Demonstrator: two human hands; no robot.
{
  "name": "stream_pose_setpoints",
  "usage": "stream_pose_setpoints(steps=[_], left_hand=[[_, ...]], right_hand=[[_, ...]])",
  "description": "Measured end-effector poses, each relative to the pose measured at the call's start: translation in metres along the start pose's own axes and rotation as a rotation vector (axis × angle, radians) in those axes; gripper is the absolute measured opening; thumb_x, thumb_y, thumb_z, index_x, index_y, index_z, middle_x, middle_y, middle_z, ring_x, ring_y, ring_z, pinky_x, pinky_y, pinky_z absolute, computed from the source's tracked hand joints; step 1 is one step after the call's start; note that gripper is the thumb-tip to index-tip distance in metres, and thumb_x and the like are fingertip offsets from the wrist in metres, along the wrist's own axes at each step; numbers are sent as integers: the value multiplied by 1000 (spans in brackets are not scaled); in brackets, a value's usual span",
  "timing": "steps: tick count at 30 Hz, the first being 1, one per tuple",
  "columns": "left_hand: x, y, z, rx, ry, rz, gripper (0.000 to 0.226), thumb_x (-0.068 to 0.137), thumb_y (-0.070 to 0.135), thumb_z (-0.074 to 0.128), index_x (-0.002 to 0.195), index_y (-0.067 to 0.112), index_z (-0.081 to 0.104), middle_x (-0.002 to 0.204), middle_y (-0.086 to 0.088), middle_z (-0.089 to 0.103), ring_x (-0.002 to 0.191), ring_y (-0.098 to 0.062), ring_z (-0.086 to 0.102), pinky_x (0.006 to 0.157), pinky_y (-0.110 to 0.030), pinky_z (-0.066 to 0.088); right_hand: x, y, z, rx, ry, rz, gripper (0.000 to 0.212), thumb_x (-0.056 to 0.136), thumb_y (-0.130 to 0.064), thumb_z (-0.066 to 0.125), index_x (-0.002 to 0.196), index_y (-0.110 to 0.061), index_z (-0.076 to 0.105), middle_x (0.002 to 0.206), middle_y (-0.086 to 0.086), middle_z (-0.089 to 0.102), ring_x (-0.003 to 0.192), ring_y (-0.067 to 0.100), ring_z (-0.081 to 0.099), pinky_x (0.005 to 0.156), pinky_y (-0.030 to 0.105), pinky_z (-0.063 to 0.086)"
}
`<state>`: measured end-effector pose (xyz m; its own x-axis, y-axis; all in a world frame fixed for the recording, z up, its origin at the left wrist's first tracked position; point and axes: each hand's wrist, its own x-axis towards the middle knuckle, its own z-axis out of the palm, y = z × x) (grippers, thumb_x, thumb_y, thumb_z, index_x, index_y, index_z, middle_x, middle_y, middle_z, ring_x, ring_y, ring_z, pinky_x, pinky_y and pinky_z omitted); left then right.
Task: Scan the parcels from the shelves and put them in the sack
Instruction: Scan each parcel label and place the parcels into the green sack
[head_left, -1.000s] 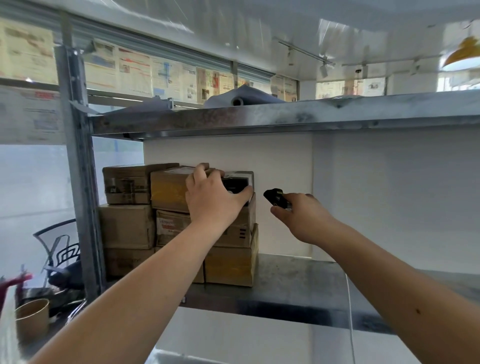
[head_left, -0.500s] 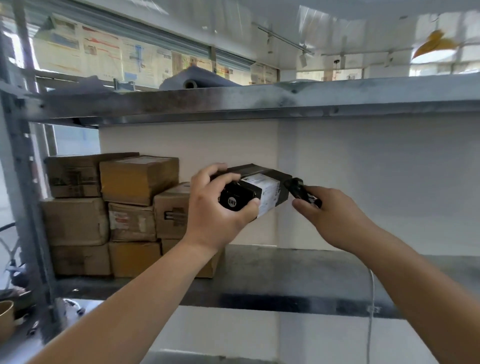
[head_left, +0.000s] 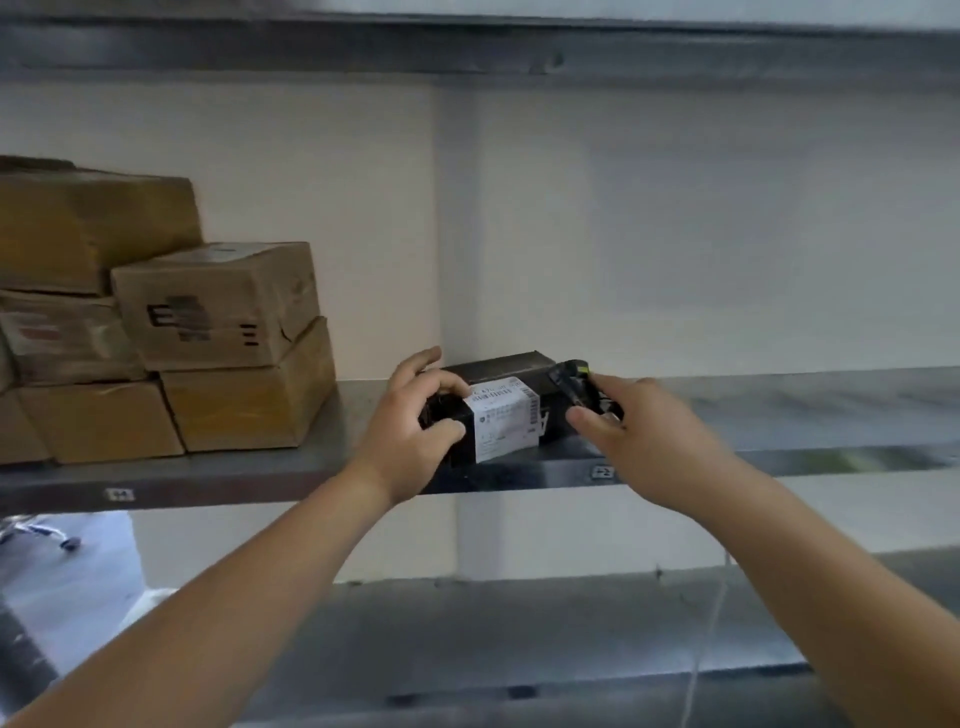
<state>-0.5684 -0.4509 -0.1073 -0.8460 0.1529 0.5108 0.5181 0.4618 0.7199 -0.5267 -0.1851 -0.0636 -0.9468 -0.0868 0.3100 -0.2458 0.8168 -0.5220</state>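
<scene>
— What's the biggest thing in front of you?

— The metal shelf (head_left: 779, 415), running across the whole view, with another shelf board above it and one below. The wall behind is plain white

— And on it?

— At the left end a stack of brown cardboard boxes (head_left: 156, 332), several layers high, pushed close together. One in the middle carries dark printed marks on its face

— Where's the parcel you're after?

— The black parcel (head_left: 498, 410) is in front of the shelf's front edge, well to the right of the stack. I can't tell whether its underside touches the shelf. A white shipping label (head_left: 503, 415) wraps over its top and front, barcode toward me

— What are your hands doing?

— My left hand (head_left: 410, 436) grips the parcel's left end, fingers curled over the top, thumb on the near face. My right hand (head_left: 634, 441) holds the small black scanner (head_left: 576, 384), fingers wrapped round it, its tip just beside the parcel's right end. There's a yellow-green spot on the scanner's head
</scene>
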Motion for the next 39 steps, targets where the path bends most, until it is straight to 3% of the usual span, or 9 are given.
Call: stream_pose_setpoints(steps=[2, 4, 8, 13, 19, 23, 29, 34, 39], left_hand=[[11, 11, 4, -95, 37, -142, 14, 79, 38, 65, 90, 32, 72, 149, 3, 47, 139, -5, 43, 110, -22, 36], [25, 18, 9, -110, 121, -300, 31, 83, 55, 72, 92, 25, 72, 129, -4, 65, 124, -23, 60, 94, -33, 48], [37, 26, 15, -73, 17, -498, 80, 78, 73, 77, 142, 30, 54, 139, 9, 57, 125, -19, 57, 109, -38, 47], [32, 29, 17, -19, 17, -418, 123, 40, 80, 86, 147, 32, 50, 141, 7, 58, 124, -15, 59, 111, -39, 49], [30, 31, 11, 120, -1, -209, 119, 36, 78, 91, 144, 42, 55, 140, 9, 56, 122, -8, 59, 110, -37, 50], [24, 23, 15, 64, 41, -104, 107, 44, 61, 98, 139, 60, 48, 145, 11, 30, 114, 11, 45, 103, -8, 34], [29, 8, 13, -15, -34, -57, 105, 55, 49, 101, 138, 69, 41, 159, -1, 21, 149, -19, 32, 125, -37, 33], [32, -3, 7, -26, -73, 62, 112, 38, 64, 94, 134, 77, 39, 158, 7, 21, 144, -11, 36, 123, -39, 37], [31, -13, 6, -7, -94, 194, 108, 44, 58, 93, 134, 76, 36, 158, 10, 11, 149, -16, 34, 114, -7, 25]], right_hand=[[1, 2, -2, 16, -5, -14, 19, 100, -52, 54, 103, -34, 60, 83, 6, 57, 43, 10, 52, 36, 14, 31], [3, 2, -4, 35, -23, -27, 19, 100, -51, 55, 109, -35, 61, 84, 6, 56, 44, 12, 53, 35, 14, 31], [5, 4, -8, 55, -53, -43, 16, 101, -49, 55, 104, -34, 61, 85, 8, 55, 47, 17, 54, 35, 17, 31], [4, 11, -17, 57, -75, -31, 16, 102, -47, 54, 105, -34, 62, 81, 5, 49, 52, 20, 46, 34, 15, 28], [-4, 8, -21, 13, -90, -68, 17, 104, -49, 49, 111, -36, 58, 87, 3, 49, 48, 11, 52, 36, 15, 33], [-9, 0, -11, 59, -72, -68, 24, 105, -46, 49, 126, -38, 57, 90, 3, 57, 50, 6, 57, 41, 13, 36], [-23, -15, 1, 20, -54, 21, 32, 106, -49, 44, 133, -35, 54, 92, 0, 51, 65, 14, 52, 53, 25, 31], [-46, -42, 11, -178, -52, 32, 32, 105, -49, 43, 131, -33, 54, 93, -7, 46, 75, 6, 48, 59, 20, 34], [-77, -70, 22, -311, -112, 150, 39, 104, -54, 41, 137, -36, 53, 101, -3, 45, 80, 18, 57, 71, 35, 47]])
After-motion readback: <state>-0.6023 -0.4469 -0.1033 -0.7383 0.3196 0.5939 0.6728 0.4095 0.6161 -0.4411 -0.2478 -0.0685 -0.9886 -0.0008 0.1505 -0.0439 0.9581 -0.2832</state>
